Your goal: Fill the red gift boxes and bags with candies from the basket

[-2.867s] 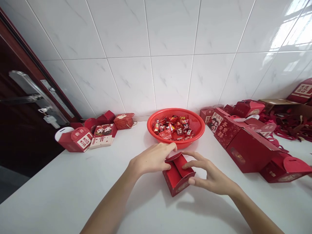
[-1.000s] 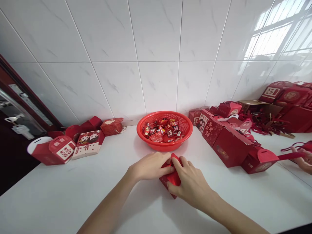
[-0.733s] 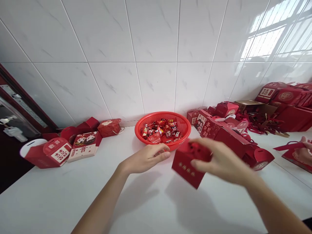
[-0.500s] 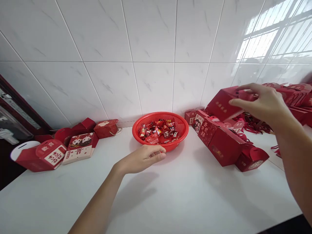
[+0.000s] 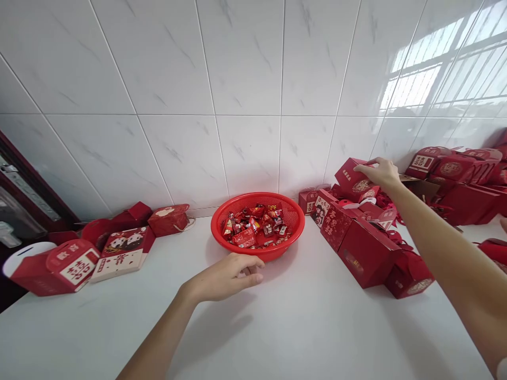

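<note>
Between the thumb and fingers of my right hand (image 5: 381, 172) is a red gift box (image 5: 354, 178) with a gold pattern. It is tilted, just above or against other red boxes near the wall; its contact below is hidden. My left hand (image 5: 227, 275) hovers over the white table in front of a red plastic basket (image 5: 216, 232). Its fingers are loosely curled, thumb apart, and nothing shows in them. In the basket lie several wrapped candies (image 5: 253, 227), mostly red.
Red boxes (image 5: 366, 253) stand in a group right of the basket. More gift boxes (image 5: 77, 264) line the left side. A pile of boxes (image 5: 451, 169) fills the far right. A white tiled wall (image 5: 249, 153) rises behind the table (image 5: 293, 327).
My right hand has carried the red gift box back and down towards the boxes by the wall. My left hand has stayed nearly in place. The view has tilted up slightly.
</note>
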Demonstrator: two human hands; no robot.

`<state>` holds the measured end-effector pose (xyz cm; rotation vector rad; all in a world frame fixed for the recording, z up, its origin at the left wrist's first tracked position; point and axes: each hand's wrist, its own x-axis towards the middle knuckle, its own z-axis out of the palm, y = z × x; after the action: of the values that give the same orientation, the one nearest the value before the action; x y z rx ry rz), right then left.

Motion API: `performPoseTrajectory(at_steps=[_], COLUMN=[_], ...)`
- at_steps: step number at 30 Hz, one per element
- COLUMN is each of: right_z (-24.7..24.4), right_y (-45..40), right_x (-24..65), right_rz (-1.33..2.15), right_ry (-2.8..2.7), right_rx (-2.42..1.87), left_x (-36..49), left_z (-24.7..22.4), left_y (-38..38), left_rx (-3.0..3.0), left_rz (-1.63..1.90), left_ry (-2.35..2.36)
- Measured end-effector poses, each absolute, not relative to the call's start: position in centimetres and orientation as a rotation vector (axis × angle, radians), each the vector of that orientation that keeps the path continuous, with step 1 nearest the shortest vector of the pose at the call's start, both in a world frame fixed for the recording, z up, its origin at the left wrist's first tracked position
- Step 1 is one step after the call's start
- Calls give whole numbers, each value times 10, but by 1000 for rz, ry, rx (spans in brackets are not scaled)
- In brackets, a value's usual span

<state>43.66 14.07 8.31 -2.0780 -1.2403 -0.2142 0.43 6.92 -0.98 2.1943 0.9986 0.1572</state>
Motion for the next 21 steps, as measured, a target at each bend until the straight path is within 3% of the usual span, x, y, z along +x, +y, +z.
performPoseTrajectory(at_steps=[3, 21], right_z=[84, 37], right_y=[151, 206], right_x=[425, 438], right_rz=[-47, -11], right_ry=[-1219, -1463], right_rx=[-2111, -2463], left_x=[4, 2], left_z=[-12, -23], left_y=[72, 80], left_rx=[2199, 2189], left_rz=[123, 4], left_ry=[1022, 1072])
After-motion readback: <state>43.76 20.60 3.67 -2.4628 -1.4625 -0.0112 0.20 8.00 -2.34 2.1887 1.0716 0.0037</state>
